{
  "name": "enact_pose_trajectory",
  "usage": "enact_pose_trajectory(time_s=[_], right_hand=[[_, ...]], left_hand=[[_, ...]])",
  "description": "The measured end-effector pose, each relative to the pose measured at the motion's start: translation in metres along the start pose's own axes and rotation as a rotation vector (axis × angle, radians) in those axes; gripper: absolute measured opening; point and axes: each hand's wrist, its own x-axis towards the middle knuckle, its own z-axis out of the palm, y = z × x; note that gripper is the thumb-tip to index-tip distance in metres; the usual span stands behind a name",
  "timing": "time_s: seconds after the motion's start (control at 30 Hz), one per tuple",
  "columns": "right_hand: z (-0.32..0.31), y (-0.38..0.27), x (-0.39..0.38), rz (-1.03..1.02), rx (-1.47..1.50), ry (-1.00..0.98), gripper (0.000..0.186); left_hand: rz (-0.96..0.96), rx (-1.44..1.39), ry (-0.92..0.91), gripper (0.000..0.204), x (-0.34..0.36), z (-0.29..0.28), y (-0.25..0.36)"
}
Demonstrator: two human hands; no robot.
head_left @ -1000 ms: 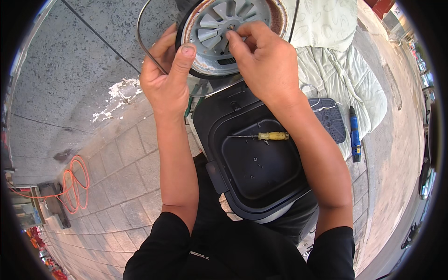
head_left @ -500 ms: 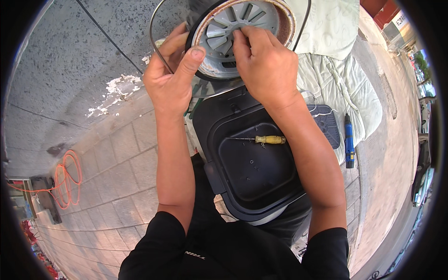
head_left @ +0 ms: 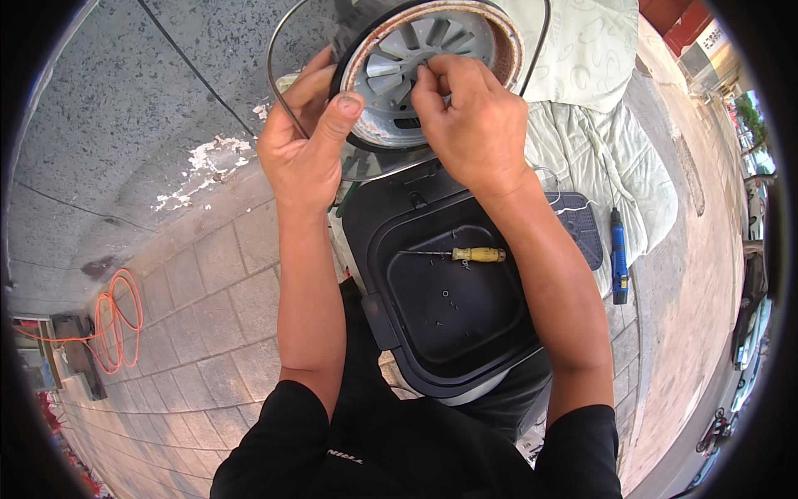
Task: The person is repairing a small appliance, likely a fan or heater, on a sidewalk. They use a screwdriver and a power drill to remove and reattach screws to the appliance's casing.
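Observation:
A round metal housing (head_left: 391,110) with a rusty rim, black outer ring and radial grey blades (head_left: 381,68) sits at top centre inside a bent metal rod (head_left: 274,75). My left hand (head_left: 303,150) grips its left side, thumb on the rim. My right hand (head_left: 470,125) is closed, thumb and index finger at the central hub; whatever they pinch is hidden. Just below lies a black square container (head_left: 374,249) holding a yellow-handled screwdriver (head_left: 478,254), small screws and a washer (head_left: 445,293).
Pale quilted cloth (head_left: 632,166) lies at the right, with a blue power screwdriver (head_left: 619,258) and perforated grey plate (head_left: 582,229). A speckled grey surface (head_left: 133,100) fills the upper left. Orange cable coils (head_left: 116,320) lie on paving (head_left: 216,316). Vehicles (head_left: 752,324) show at the far right edge.
Both hands and the housing have shifted slightly right and down in the view; the container and background moved a little too. My fingers remain at the hub.

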Motion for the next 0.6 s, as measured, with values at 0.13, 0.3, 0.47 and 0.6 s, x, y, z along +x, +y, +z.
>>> enact_pose_trajectory(time_s=[0.13, 0.3, 0.47, 0.6], right_hand=[[0.0016, 0.0031, -0.0002, -0.029, -0.003, 0.019, 0.013], [0.0038, 0.0071, 0.0034, -0.071, -0.027, 0.023, 0.016], [0.0046, 0.0085, 0.0061, -0.106, -0.079, 0.023, 0.016], [0.0040, 0.0088, 0.0072, -0.112, -0.084, 0.015, 0.017]], left_hand=[[0.001, 0.038, -0.008, 0.039, -0.0004, -0.0015, -0.0002], [-0.004, 0.002, -0.005, 0.039, -0.0005, -0.0007, 0.0017], [0.006, -0.008, -0.023, 0.037, -0.0012, -0.0003, 0.0028], [0.022, -0.012, -0.012, 0.037, -0.0012, 0.0011, 0.0027]])
